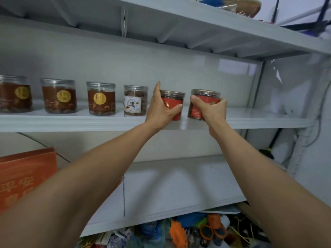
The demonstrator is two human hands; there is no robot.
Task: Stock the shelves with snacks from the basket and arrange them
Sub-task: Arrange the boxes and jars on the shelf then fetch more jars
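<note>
Red jars (172, 102) gripped beside 4 other jars (101, 99).

Four jars (101, 98) stand in a row on the middle shelf (250, 120), centre left; a fifth jar (172, 99) and a sixth jar (206, 97) follow rightward. A box (26, 176) sits lower left.
</note>
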